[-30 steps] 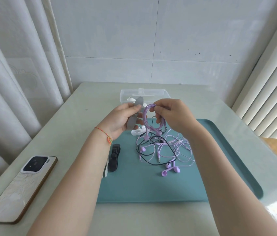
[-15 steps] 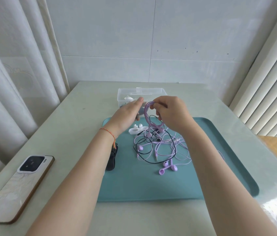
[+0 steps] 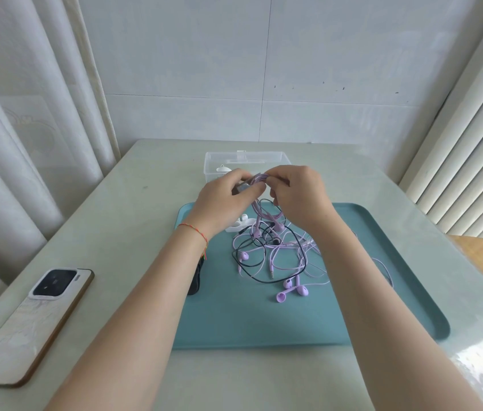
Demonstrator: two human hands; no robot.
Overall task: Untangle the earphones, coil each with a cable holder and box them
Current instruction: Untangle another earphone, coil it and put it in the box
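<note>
Your grip is closed on both sides: your left hand (image 3: 228,197) pinches a small grey cable holder (image 3: 242,187) between thumb and fingers, and your right hand (image 3: 299,197) pinches the top of a coiled purple earphone cable (image 3: 259,182), the two hands nearly touching above the far edge of the tray. The coil's lower loops hang from your fingers down toward the tray.

Under everything lies the pale green table (image 3: 109,226). On it sits the teal rectangular plastic tray (image 3: 382,262), which carries the loose tangle. To your left on the table, well apart from the tray, lies a phone with a marbled white back (image 3: 32,324), camera side up. Beyond your hands stands the clear plastic box (image 3: 246,160), open, with something white (image 3: 223,168) inside that is too small to identify.

On the tray, the tangle of purple and black earphone cables (image 3: 275,256) spreads between your forearms; a black cable loops through the purple ones. Two purple earbuds (image 3: 292,289) lie at its near edge, another purple earbud (image 3: 244,256) at its left. A white holder (image 3: 238,226) sits just under your left hand, and a black holder (image 3: 195,280) lies at the tray's left edge, partly hidden by your left forearm. A red string bracelet (image 3: 195,229) circles your left wrist.
</note>
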